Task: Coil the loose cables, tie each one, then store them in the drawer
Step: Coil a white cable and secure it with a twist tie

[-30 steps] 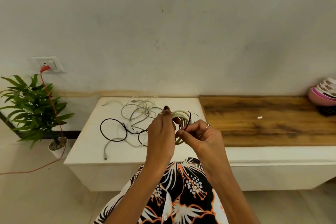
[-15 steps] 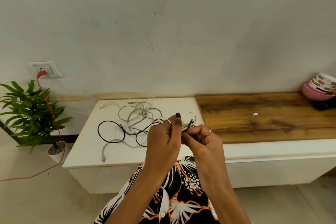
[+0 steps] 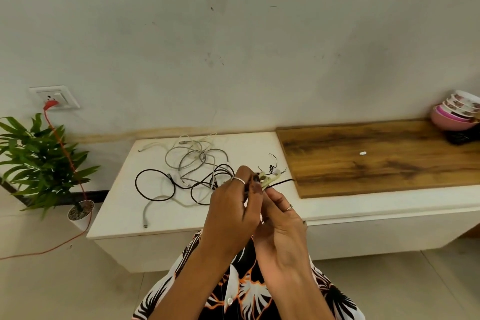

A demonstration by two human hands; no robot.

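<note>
Left hand (image 3: 233, 212) and right hand (image 3: 279, 223) both pinch the pale coiled cable (image 3: 268, 180), held above the desk (image 3: 117, 215) edge. A black tie (image 3: 281, 182) trails right off the coil. Since a second ago the coil's squeezed flat. Loose cables (image 3: 192, 166) lie left of it.

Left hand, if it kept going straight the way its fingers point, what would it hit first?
The left hand points up and away, toward the tangle of loose cables on the white cabinet top. It would probably meet those cables first, though depth is hard to judge.
</note>
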